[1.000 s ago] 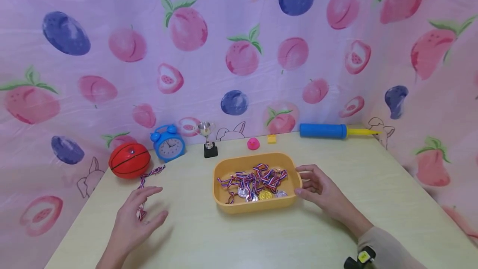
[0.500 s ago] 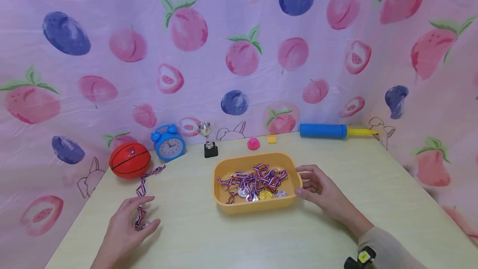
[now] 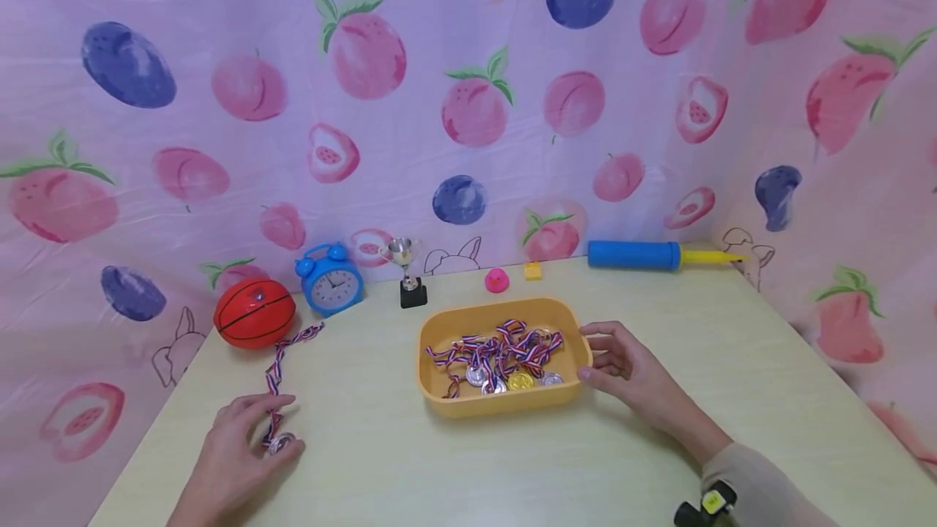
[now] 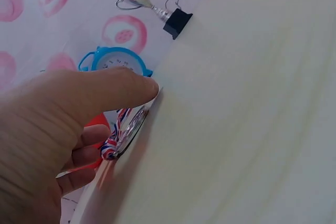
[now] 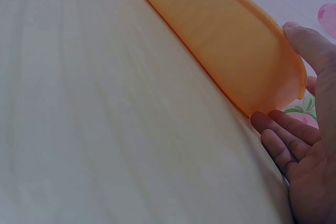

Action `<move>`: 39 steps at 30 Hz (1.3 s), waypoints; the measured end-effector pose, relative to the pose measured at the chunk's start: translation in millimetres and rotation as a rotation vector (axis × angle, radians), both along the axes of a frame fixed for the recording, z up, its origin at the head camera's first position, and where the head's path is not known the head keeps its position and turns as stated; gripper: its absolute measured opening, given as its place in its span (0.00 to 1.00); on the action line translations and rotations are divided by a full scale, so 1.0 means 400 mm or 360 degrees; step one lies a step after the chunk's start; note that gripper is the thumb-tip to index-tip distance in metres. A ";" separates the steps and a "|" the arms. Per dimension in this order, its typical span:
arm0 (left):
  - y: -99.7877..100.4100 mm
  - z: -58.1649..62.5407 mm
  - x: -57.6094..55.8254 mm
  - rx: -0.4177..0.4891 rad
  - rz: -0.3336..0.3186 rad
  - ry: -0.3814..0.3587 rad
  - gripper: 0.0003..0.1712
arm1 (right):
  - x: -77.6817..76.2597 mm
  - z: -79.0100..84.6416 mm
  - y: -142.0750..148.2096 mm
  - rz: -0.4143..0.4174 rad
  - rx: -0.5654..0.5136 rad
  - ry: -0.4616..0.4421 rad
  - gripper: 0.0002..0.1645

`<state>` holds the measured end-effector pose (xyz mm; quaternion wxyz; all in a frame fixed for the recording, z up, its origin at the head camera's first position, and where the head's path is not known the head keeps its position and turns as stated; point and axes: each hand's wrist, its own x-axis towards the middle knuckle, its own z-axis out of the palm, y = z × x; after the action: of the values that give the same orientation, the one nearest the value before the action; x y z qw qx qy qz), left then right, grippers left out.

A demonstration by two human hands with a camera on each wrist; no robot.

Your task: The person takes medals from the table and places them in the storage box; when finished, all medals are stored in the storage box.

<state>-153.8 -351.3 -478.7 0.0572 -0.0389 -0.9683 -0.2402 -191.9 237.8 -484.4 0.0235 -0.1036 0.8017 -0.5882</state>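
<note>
A silver medal lies on the table at the left, its striped ribbon trailing back toward the basketball. My left hand is around the medal, thumb on the near side and fingers on the far side. In the left wrist view the thumb is above the medal, and the other fingers are loosely bent; contact is unclear. At the right end of a yellow-orange plastic tray, my right hand rests its thumb and fingertips against the side. Inside are several ribboned medals, silver and gold.
Along the back stand a red basketball, a blue alarm clock and a small trophy cup. Beside them are a pink toy, a yellow block and a blue-and-yellow hand pump. A fruit-print curtain hangs behind.
My left hand has moved down and slightly left, so its fingers and thumb are now on either side of the silver medal. My right hand and the tray stay in place.
</note>
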 end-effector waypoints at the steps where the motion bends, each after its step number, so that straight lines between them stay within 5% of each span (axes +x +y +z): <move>1: -0.004 0.000 0.002 -0.0008 -0.0001 0.0007 0.41 | 0.000 0.000 0.000 -0.0001 0.0002 0.0000 0.37; 4: -0.018 0.004 0.006 -0.0016 0.0017 -0.0002 0.41 | 0.001 0.000 -0.001 -0.0002 0.0006 -0.0002 0.37; 14: -0.031 0.021 0.001 0.0073 0.0181 -0.0337 0.45 | 0.000 0.001 -0.002 -0.0002 0.0013 -0.0001 0.37; 28: -0.021 0.023 0.005 0.0172 0.0155 -0.0335 0.32 | 0.001 -0.001 0.000 -0.0009 0.0004 -0.0001 0.37; 39: -0.016 0.026 0.015 0.0139 0.0062 -0.0215 0.20 | 0.001 0.000 0.001 -0.0003 0.0009 -0.0010 0.38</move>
<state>-148.0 -357.6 -468.3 -0.0021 -0.0012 -0.9591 -0.2830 -191.4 238.4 -484.6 0.0256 -0.1008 0.8034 -0.5863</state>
